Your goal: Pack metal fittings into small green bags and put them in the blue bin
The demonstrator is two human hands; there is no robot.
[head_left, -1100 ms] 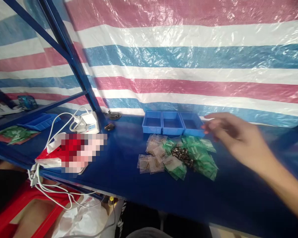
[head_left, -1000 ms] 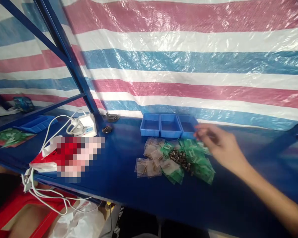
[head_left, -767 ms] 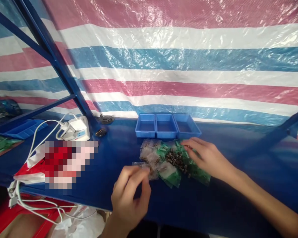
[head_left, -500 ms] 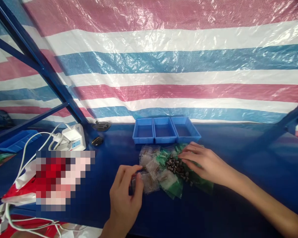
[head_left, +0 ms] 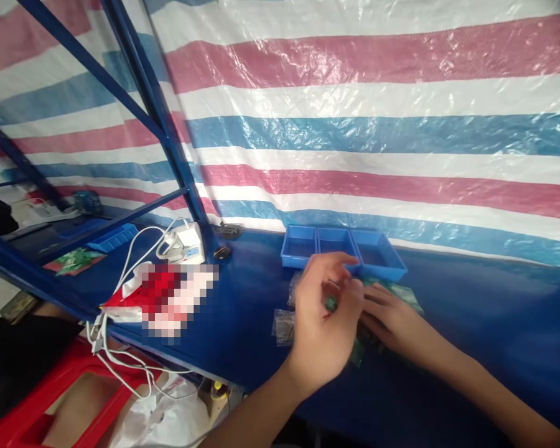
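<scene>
My left hand (head_left: 324,320) is held over the pile of small bags, in front of the trays. Its fingers are curved, and a gap shows between thumb and index finger; I see nothing held in it. Close beside it, my right hand (head_left: 394,314) has its fingers stretched down onto green plastic bags (head_left: 406,294), and their tips are partly hidden. Small clear bags (head_left: 284,326) with little parts lie left of my left hand. The dark small parts in the pile are hidden behind my hands.
Three joined blue trays (head_left: 300,249) stand behind the pile. To the left are a white power strip (head_left: 189,242) with cables, a dark mouse-like object (head_left: 223,252) and a red-and-white item (head_left: 158,292), partly pixelated. Blue frame bars (head_left: 168,146) rise there. A striped sheet hangs behind.
My left hand has moved right and up, from the clear bags to beside my right hand, covering the dark parts. My right hand stays over the green bags. The view has turned left.
</scene>
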